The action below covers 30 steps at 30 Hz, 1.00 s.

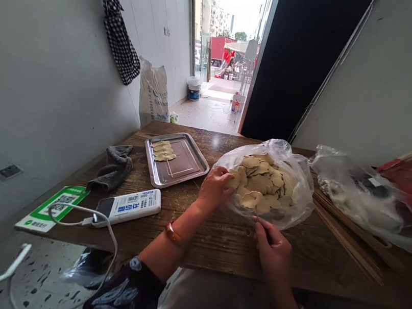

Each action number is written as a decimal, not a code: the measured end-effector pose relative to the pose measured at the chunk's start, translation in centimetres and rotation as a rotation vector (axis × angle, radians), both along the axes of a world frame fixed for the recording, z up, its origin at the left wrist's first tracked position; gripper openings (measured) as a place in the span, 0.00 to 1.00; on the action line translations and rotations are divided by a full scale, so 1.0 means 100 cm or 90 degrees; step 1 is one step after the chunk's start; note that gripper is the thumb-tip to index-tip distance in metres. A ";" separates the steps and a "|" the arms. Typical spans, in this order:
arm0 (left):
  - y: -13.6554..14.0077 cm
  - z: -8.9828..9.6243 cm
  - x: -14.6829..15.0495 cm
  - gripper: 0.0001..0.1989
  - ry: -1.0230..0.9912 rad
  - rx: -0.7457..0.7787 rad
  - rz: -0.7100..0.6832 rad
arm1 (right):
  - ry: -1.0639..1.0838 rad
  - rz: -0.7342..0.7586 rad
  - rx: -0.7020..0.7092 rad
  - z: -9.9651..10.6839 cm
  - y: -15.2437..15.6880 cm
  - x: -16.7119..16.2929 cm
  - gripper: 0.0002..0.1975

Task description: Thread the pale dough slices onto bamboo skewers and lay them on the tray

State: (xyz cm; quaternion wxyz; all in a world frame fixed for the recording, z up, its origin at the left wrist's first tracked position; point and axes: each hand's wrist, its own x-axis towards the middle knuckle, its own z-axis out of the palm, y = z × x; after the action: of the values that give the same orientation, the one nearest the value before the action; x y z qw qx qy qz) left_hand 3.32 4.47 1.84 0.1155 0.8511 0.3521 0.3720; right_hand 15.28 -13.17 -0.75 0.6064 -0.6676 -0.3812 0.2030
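An open clear plastic bag (303, 190) holds a heap of thin, flat beige slices (261, 183). At its left edge, my left hand (216, 189) is closed with thumb and fingers on one beige slice (233, 179). My right hand (272, 242) is in front of the bag, its fingers pinched on a thin skewer, most of which is hidden by the hand and hard to see. To the left, a metal tray (186, 180) carries several skewered slices (163, 151) side by side, their sticks pointing toward me.
A bundle of bamboo skewers (348, 238) lies right of the bag, beside more plastic bags (362, 198). On the left are a dark grey cloth (113, 166), a white power bank with a phone (130, 208), its white cable (112, 236) and a green QR card (54, 207).
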 end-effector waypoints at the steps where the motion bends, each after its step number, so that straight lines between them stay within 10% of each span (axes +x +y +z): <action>1: 0.000 0.000 0.000 0.13 0.008 0.009 -0.009 | 0.008 0.002 -0.004 0.000 0.000 0.000 0.17; 25: -0.004 0.008 0.004 0.08 -0.005 0.047 0.052 | 0.007 0.001 0.012 -0.004 0.003 0.000 0.16; 30: 0.003 0.011 -0.001 0.06 -0.254 -0.181 -0.045 | -0.031 0.015 0.004 -0.002 0.002 0.000 0.15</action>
State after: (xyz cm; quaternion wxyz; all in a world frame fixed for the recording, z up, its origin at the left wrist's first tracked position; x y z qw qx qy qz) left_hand 3.23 4.72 2.90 0.3145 0.7476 0.3414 0.4750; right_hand 15.33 -13.00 -0.99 0.5966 -0.6660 -0.4044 0.1925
